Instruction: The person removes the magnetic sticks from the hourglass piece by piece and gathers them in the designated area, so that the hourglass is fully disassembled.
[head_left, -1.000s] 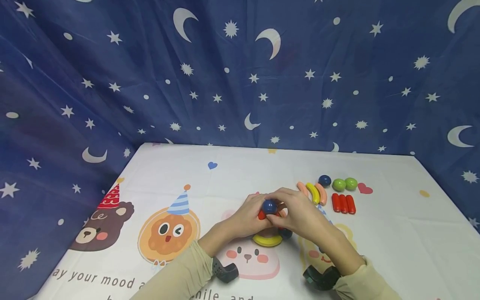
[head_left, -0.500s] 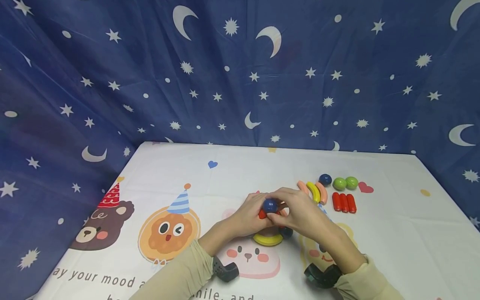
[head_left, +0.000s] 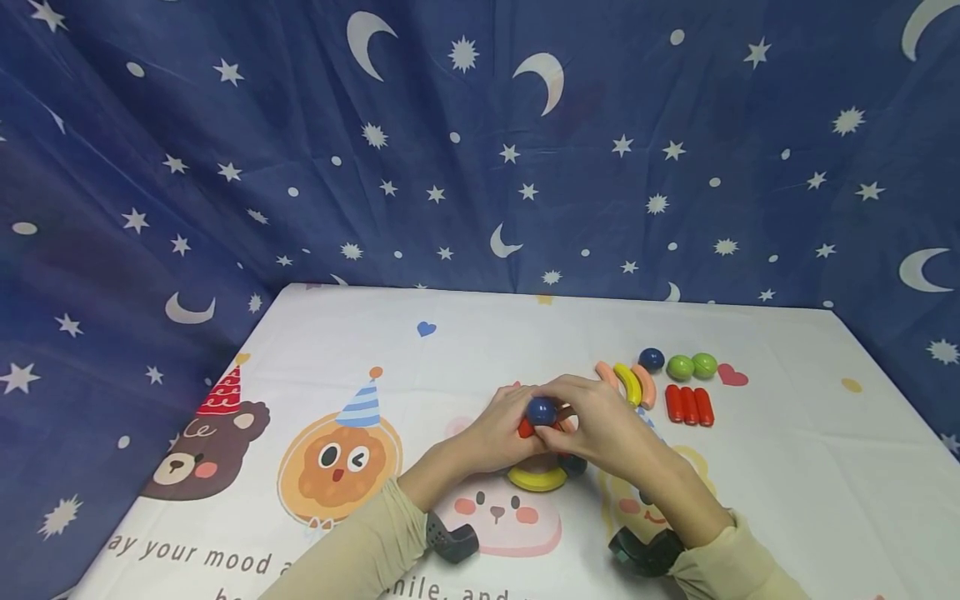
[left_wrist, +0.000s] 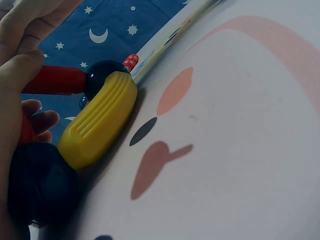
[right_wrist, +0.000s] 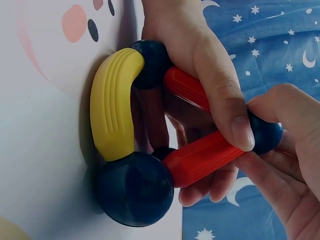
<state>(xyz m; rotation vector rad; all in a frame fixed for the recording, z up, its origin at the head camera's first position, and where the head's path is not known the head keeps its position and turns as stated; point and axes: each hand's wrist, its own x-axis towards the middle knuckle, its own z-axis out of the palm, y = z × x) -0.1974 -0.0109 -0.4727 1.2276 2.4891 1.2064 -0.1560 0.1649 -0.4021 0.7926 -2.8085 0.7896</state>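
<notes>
Blue ball (head_left: pixel 542 411) at its peak, a toy structure (right_wrist: pixel 154 117) of balls and rods rises from the white counter (head_left: pixel 795 433), steadied by a person's two hands. The left hand (head_left: pixel 497 435) has its fingers clamped on a red rod (right_wrist: pixel 202 159) just below that ball, thumb pressed near the rod's upper end; the right hand (head_left: pixel 606 429) pinches the ball itself between fingers and thumb. Low down, a ridged yellow piece (left_wrist: pixel 100 122) bows between two lower balls (right_wrist: pixel 134 189). Seen from the head, both hands hide much of the structure, and the right hand covers the bottom end of a loose pink curve (head_left: pixel 606 374). Beside that lie a yellow curve (head_left: pixel 627 384) and a second pink curve (head_left: pixel 644 387), with a spare dark ball (head_left: pixel 652 359), two green balls (head_left: pixel 680 368) and three red rods (head_left: pixel 689 406) farther right. Black wrist devices (head_left: pixel 453 542) sit by both beige sleeves (head_left: pixel 360 542). Behind the counter hangs a navy cloth (head_left: pixel 420 108) printed with white moons and stars.
</notes>
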